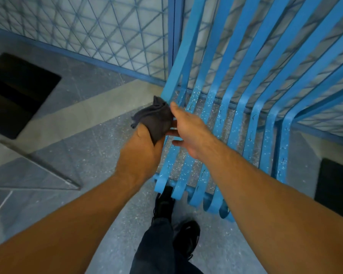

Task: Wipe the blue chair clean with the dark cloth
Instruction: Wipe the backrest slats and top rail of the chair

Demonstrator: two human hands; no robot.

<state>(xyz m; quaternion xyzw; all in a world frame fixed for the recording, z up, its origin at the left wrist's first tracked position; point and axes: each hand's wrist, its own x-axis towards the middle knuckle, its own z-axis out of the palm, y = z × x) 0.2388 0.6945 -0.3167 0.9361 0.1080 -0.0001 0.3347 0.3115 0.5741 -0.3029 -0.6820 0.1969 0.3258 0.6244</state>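
The left hand (141,153) is gripping the cloth (154,119) beside the chair's (234,107) leftmost slat, while the open, empty right hand (188,131) is touching the cloth.

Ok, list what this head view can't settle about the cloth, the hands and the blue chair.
- Dark cloth: bunched between the left hand and right hand; its full extent is hidden.
- Right hand's fingertips: behind the cloth, so the grip is unclear.
- Blue chair: backrest top cut off by the upper edge; right forearm covers some seat slats.
- Chair legs: hidden under the seat.
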